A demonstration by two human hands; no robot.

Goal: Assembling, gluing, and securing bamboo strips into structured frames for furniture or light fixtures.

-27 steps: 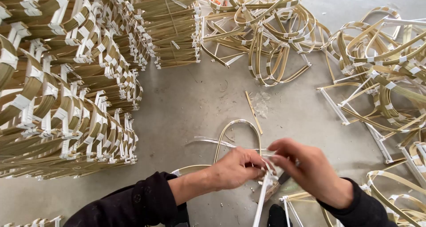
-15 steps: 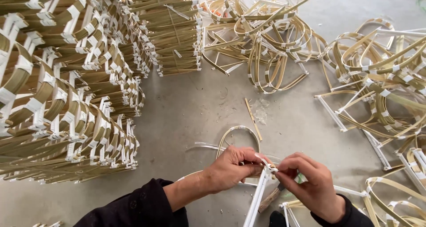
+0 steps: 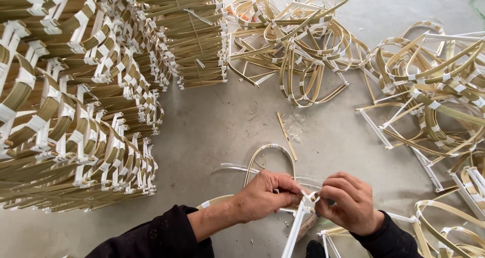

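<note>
— Two hands, both low in the frame, and I see them closer together than half a second back. My left hand (image 3: pixel 265 195) is closed round the bamboo frame (image 3: pixel 270 159), thumb and fingers pinching where its strips meet. My right hand (image 3: pixel 348 202) has come in from lower right and now pinches the same joint from the other side.

— What sits between them?

— A white-wrapped joint (image 3: pixel 308 201), at bottom centre, with a white-taped bamboo strip (image 3: pixel 295 230) running down from it toward the lower edge. The arched loop of the frame lies flat on the concrete floor (image 3: pixel 217 132) just above my knuckles. Since the hands met at that spot, I judge the binding of this joint is under way, not finished.

— And around it?

— Stacked finished frames (image 3: pixel 70 111) fill the left side. A loose heap of frames (image 3: pixel 298 46) sits at upper centre, another tangle of frames (image 3: pixel 439 81) at right. A single bamboo stick (image 3: pixel 286 136) lies apart on the floor, above the loop.
</note>
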